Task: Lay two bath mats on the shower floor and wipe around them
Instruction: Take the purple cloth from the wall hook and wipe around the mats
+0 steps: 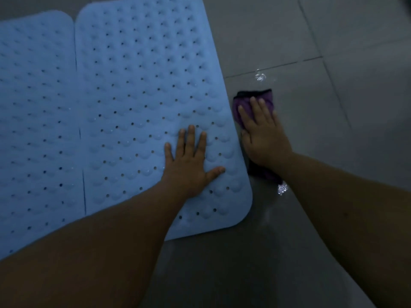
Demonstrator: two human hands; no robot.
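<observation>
Already down: both mats flat on the tiles, side by side, long edges nearly touching with a thin dark gap between.
Left mat (35,112): fills the 9 o'clock side of view.
Right mat (142,90): centre, its rounded near corner toward 4 o'clock.
Left hand (189,161): fingers spread apart, palm flat on the right mat near its right edge, gripping nothing; looks like a brace.
Right hand (262,134): fingers splayed, pressing flat on the cloth, not closed round it.
Cloth (251,103): purple, on the floor just beside the right mat's right edge, at 3 o'clock from the left hand.
Floor (333,52): grey tile; bright wet glints at 12 and 6 o'clock from the cloth.
Progress: laying appears done; wiping under way along the right side.
Left to do: probably the near edge and other sides; far and left borders out of view.
</observation>
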